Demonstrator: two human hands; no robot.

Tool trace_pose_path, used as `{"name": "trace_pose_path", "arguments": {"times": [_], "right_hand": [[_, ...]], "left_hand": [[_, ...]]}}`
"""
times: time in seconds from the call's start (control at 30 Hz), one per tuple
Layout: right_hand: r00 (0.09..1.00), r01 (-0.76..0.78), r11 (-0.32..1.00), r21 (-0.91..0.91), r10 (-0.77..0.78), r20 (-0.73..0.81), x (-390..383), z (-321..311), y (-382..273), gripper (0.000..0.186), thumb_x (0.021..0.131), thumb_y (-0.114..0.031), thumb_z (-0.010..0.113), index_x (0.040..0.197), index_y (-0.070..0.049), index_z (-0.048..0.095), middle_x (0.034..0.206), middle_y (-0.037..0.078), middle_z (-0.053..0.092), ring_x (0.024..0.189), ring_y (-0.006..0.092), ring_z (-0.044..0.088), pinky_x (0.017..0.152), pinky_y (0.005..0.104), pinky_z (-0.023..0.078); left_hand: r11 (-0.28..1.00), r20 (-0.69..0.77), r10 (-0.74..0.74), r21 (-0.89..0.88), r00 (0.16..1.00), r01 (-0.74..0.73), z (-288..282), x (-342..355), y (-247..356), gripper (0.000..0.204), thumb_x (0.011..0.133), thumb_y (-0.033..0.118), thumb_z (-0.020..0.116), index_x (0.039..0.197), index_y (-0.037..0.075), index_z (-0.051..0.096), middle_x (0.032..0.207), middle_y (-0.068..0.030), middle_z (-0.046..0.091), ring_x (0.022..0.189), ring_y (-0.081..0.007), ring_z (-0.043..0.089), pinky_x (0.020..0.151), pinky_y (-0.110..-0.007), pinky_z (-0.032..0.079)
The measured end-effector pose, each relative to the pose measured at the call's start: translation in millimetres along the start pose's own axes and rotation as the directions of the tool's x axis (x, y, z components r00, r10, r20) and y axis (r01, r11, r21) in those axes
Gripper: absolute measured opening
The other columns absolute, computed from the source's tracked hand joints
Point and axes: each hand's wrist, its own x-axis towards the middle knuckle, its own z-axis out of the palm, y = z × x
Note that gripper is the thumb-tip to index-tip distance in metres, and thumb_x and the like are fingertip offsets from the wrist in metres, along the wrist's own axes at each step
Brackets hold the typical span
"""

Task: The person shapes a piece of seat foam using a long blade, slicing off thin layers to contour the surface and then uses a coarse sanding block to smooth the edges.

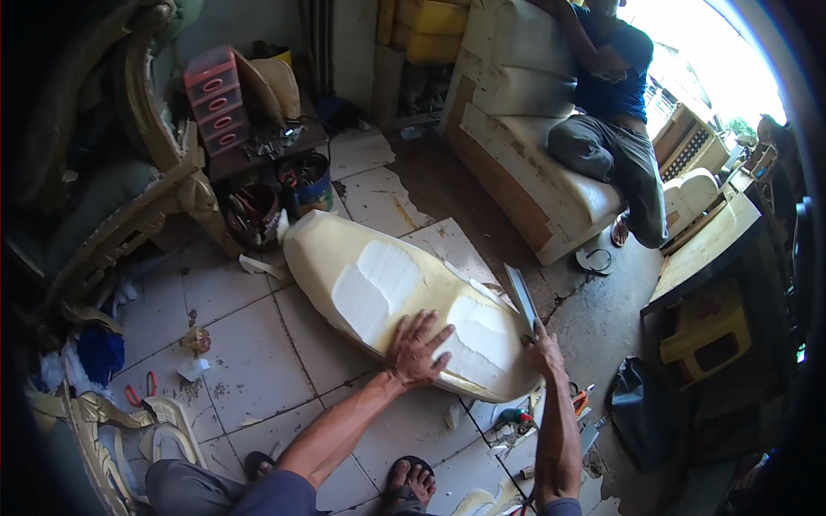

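A long cream foam seat pad (327, 267) with white shaved patches lies across the middle of the tiled floor. My left hand (417, 348) rests on it with fingers spread, between the two white patches. At the pad's right end my right hand (539, 351) grips a long flat metal blade (520, 292), which points up and away along the pad's edge. Just below that end, small tools (516, 415) and foam scraps lie on the floor.
A person (607, 103) sits on a worn cream sofa (542, 198) at upper right. Carved chair frames (163, 185) line the left. Pink drawers (219, 107), tool buckets (305, 189), red-handled scissors (142, 391) and a dark bag (637, 413) stand or lie around me.
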Motion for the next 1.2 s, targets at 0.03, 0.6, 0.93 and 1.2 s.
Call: {"name": "trace_pose_path", "arguments": {"times": [0.03,0.6,0.93,1.2], "right_hand": [[0.999,0.008,1.0,0.011,-0.008,0.05,0,-7,5,0.073,0.098,-0.041,0.065,0.163,-0.028,0.035,0.154,0.038,0.041,0.141,0.0512,0.046,0.118,0.0517,0.041],[0.98,0.031,0.992,0.124,-0.055,0.194,-88,28,-28,0.08,0.101,-0.056,0.057,0.16,-0.006,0.037,0.13,0.034,0.065,0.119,0.0452,0.066,0.1,0.0475,0.053],[0.969,0.207,0.548,0.81,-0.227,-0.095,-117,123,-60,0.071,0.112,-0.056,0.027,0.15,0.0,0.051,0.141,0.023,0.063,0.128,0.0346,0.061,0.113,0.0398,0.043],[0.958,0.22,0.627,0.747,-0.284,-0.044,-210,138,-48,0.05,0.113,-0.039,0.033,0.13,-0.003,0.064,0.094,0.026,0.067,0.091,0.0425,0.065,0.088,0.0476,0.051]], "left_hand": [[1.0,0.012,-0.001,-0.003,1.0,0.001,1,-3,5,0.066,0.096,0.048,0.059,0.156,0.025,0.05,0.165,-0.0201,0.036,0.154,-0.0395,0.031,0.124,-0.061,0.021],[1.0,0.145,-0.014,-0.013,0.989,0.016,-26,47,-69,0.042,0.095,0.031,0.06,0.136,0.02,0.065,0.156,-0.0089,0.052,0.151,-0.0293,0.039,0.124,-0.06,0.024],[0.899,0.035,-0.39,0.233,0.92,0.372,-17,46,-20,0.069,0.096,0.048,0.059,0.154,0.014,0.042,0.166,-0.0242,0.029,0.155,-0.0486,0.02,0.119,-0.078,0.002],[0.863,0.136,-0.411,0.379,0.902,0.335,-45,55,-16,0.074,0.095,0.056,0.058,0.159,0.024,0.043,0.165,-0.0226,0.03,0.154,-0.0501,0.019,0.116,-0.081,0.004]]}}
